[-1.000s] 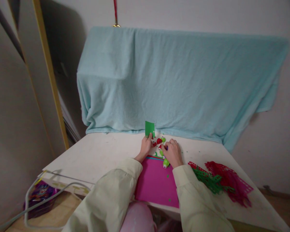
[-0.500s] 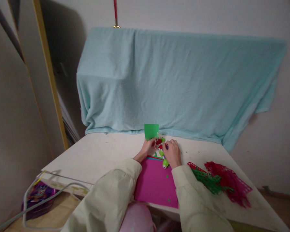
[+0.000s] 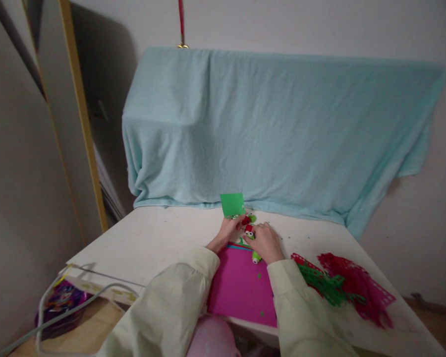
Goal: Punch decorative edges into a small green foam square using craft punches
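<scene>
My left hand (image 3: 230, 230) is closed at the lower edge of a small green paper square (image 3: 232, 205), which stands up from its fingers and has small holes along that edge. My right hand (image 3: 266, 242) has its fingers closed around a small red-and-green craft punch (image 3: 249, 231) with white frog-like eyes. Another green punch with red on it (image 3: 251, 217) is just beyond, by the left fingertips. A further green frog-eyed punch (image 3: 256, 257) lies below the right hand on a magenta paper sheet (image 3: 241, 287). Fingers partly hide the contact between paper and punch.
Holed red, green and magenta paper strips (image 3: 342, 282) lie heaped on the white table (image 3: 163, 238) at right. Green paper bits are scattered about. A light blue cloth (image 3: 275, 129) hangs behind. At lower left are a pale cable (image 3: 40, 307) and a purple packet (image 3: 63, 300).
My right hand has shifted its grip; a purple piece seen at its fingers is now out of sight, and the red-topped punch shows more. The green paper has tilted slightly. The view has shifted a little.
</scene>
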`<state>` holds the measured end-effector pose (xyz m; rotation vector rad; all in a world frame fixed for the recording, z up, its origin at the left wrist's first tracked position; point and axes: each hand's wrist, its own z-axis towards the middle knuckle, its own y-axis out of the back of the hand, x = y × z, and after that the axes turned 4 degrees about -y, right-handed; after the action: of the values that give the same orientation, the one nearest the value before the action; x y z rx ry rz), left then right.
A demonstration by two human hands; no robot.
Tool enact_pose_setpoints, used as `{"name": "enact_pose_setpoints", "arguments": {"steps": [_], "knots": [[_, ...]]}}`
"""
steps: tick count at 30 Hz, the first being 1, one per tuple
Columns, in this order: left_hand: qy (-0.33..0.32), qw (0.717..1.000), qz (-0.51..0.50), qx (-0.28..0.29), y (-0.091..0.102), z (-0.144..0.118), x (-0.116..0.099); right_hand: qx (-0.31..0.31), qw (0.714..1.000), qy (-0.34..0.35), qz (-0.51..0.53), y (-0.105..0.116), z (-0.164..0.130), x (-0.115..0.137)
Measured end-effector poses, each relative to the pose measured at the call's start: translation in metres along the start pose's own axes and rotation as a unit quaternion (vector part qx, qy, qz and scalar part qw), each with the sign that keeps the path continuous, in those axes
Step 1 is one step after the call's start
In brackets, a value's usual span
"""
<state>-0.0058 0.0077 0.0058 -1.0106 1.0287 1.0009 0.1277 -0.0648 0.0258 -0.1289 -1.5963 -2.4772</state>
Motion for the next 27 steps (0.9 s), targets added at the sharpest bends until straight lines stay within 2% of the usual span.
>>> {"name": "enact_pose_setpoints", "arguments": {"steps": [10, 14, 16, 18, 20, 24, 25, 27], "knots": [[0.01, 1.0, -0.004, -0.003, 0.002, 0.003, 0.001, 0.022, 0.999, -0.015, 0.018, 0.003, -0.002, 0.002], [0.011, 0.999, -0.039, -0.008, 0.001, 0.002, 0.0, -0.027, 0.991, -0.028, 0.125, 0.009, 0.003, 0.005], [0.016, 0.997, -0.069, -0.016, 0.0, 0.001, -0.001, -0.075, 0.972, -0.042, 0.218, 0.011, 0.007, 0.003], [0.016, 0.995, -0.098, -0.026, -0.002, 0.0, -0.002, -0.122, 0.936, -0.07, 0.324, 0.011, 0.01, 0.001], [0.013, 0.993, -0.109, -0.035, -0.003, 0.0, -0.003, -0.149, 0.879, -0.11, 0.439, 0.009, 0.013, -0.003], [0.001, 0.996, -0.081, -0.043, -0.004, -0.001, -0.005, -0.139, 0.74, -0.178, 0.633, 0.003, 0.015, -0.006], [-0.005, 0.997, -0.072, -0.041, -0.004, -0.002, -0.005, -0.131, 0.715, -0.186, 0.661, 0.002, 0.015, -0.005], [-0.02, 0.997, -0.059, -0.039, -0.004, -0.002, -0.005, -0.114, 0.681, -0.195, 0.696, 0.001, 0.016, -0.003]]}}
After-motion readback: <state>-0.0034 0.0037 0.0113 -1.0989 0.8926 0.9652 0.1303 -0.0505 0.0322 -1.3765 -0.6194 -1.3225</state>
